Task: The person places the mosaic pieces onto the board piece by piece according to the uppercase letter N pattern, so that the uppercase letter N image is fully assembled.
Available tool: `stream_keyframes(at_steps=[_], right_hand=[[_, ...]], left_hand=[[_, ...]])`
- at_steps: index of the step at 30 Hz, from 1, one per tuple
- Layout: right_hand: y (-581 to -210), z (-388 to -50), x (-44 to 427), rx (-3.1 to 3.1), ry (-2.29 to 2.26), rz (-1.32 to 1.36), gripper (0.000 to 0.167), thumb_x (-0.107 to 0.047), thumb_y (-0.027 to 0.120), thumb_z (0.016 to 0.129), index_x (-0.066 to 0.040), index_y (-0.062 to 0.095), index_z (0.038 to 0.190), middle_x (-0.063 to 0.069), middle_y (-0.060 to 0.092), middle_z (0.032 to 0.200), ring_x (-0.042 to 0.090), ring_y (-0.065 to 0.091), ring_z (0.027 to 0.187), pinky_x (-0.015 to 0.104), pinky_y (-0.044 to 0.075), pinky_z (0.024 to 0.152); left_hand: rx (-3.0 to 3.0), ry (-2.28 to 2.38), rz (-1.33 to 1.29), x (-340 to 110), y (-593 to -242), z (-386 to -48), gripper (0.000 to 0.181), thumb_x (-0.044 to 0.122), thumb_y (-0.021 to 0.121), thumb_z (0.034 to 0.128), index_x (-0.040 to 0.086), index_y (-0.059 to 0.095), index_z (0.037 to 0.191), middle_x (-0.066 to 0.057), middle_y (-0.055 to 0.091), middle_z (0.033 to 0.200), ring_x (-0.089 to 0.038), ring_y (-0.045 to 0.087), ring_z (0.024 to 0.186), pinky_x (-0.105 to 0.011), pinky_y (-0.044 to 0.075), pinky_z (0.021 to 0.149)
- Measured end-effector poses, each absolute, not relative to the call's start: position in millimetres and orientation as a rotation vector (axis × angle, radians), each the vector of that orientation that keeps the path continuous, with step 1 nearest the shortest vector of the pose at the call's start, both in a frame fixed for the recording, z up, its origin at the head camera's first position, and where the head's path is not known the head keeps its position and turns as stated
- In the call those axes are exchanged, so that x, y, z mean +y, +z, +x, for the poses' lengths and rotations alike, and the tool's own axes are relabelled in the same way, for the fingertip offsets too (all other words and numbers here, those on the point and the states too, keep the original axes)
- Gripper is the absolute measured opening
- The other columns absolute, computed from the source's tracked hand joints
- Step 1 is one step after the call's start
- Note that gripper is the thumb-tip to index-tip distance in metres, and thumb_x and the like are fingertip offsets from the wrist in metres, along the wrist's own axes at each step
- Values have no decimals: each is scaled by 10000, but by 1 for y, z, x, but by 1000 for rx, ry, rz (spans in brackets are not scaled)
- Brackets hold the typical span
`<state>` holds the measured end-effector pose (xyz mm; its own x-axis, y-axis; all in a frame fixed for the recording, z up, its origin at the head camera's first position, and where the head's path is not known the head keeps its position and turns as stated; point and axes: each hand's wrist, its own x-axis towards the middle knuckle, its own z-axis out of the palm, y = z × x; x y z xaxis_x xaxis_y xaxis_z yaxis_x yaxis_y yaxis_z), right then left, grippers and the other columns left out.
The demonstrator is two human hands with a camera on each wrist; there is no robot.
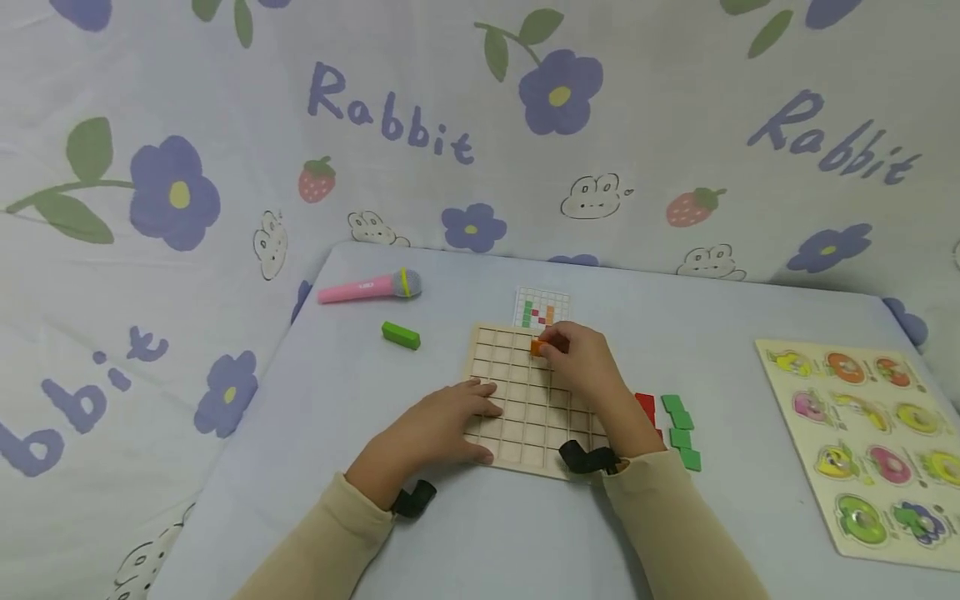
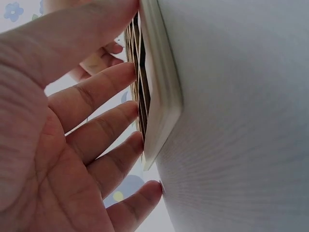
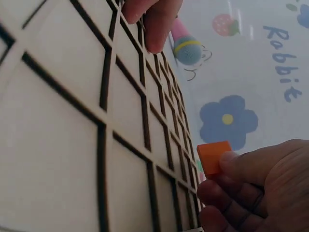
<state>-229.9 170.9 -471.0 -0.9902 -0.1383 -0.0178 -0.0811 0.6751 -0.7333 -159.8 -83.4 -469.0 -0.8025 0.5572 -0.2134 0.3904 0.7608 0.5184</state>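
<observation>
A wooden grid board (image 1: 517, 404) lies on the table, its square cells bare where they show. Between thumb and fingers my right hand (image 1: 581, 358) pinches an orange square tile (image 3: 212, 157) over the far part of the board. My left hand (image 1: 446, 421) rests on the board's left edge with fingers spread; in the left wrist view its fingertips (image 2: 128, 108) touch the grid. Just past the board lies a pattern card (image 1: 542, 307) with green, red and orange squares, its lower part hidden by the right hand and board.
Green tiles (image 1: 681, 437) and red tiles (image 1: 645, 406) lie right of the board, partly behind my right wrist. A green block (image 1: 401, 336) and a pink toy microphone (image 1: 367, 287) lie to the left. A fruit puzzle board (image 1: 862, 450) occupies the far right.
</observation>
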Motion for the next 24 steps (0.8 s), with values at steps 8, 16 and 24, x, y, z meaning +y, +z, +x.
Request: stream_keyframes(at_steps=[8,16,24], right_hand=[[-477,-225,197,2826,-1206,-54,184,-188,640,1106,-73,732,1216,136,739,1170,314,661,1055,395,567,843],[-471,-215,206,2777,-1159,-75,166,-175,661,1083,-82,736,1199,135,747,1135,297,673,986,320,556,759],[-480,-206,204,2760,-1136,-117,147,-174,686,1076,-141,741,1209,75,728,1113,264,639,958,344,523,797]], left_hand=[[2612,618,736,-79,-469,-156,661,355,914,905,189,680,1500,-7,437,1743,-246,298,1674,-519,317,1349],[2610,635,726,-82,-465,-155,660,343,914,906,191,678,1503,-5,435,1744,-245,300,1673,-524,317,1348],[2615,641,719,-84,-469,-155,664,342,918,900,199,678,1502,4,436,1744,-244,296,1675,-543,319,1343]])
